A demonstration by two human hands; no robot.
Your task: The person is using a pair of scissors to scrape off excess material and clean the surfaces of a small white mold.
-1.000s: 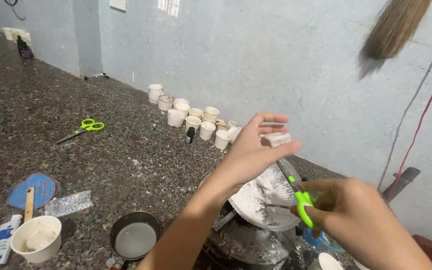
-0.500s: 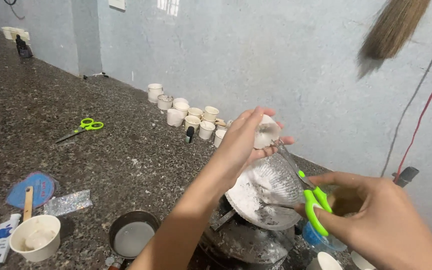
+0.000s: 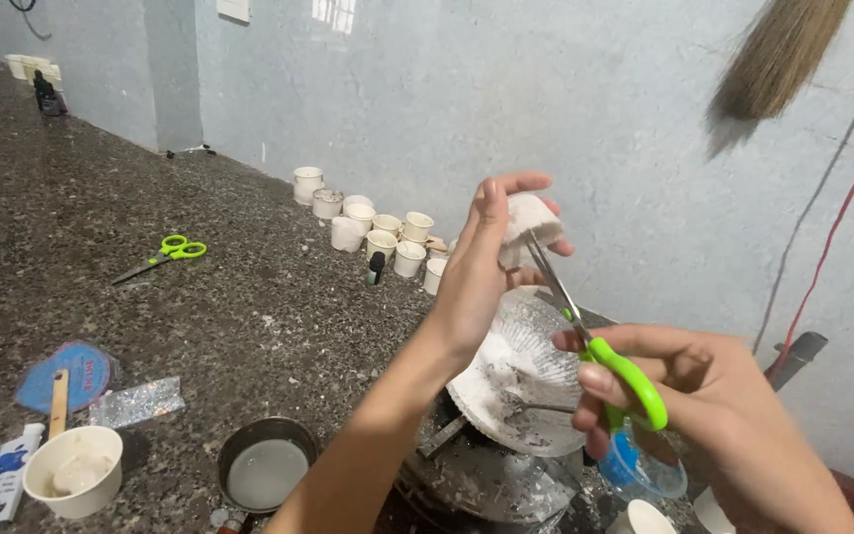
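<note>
My left hand is raised above the counter, its fingers pinched on a small white crumpled cup. My right hand grips green-handled scissors, and their blades reach up to the cup's lower edge. Under both hands lies a white paper plate, stained grey, resting on a dirty round metal pan.
A cluster of small white cups stands by the wall. A second pair of green scissors lies on the speckled counter. Near the front are a white bowl, a dark pot of pale liquid, a blue fan and a glitter packet.
My left hand closed on the small white cup and lifted it. My right hand brought the scissors up until the blades reached the cup.
</note>
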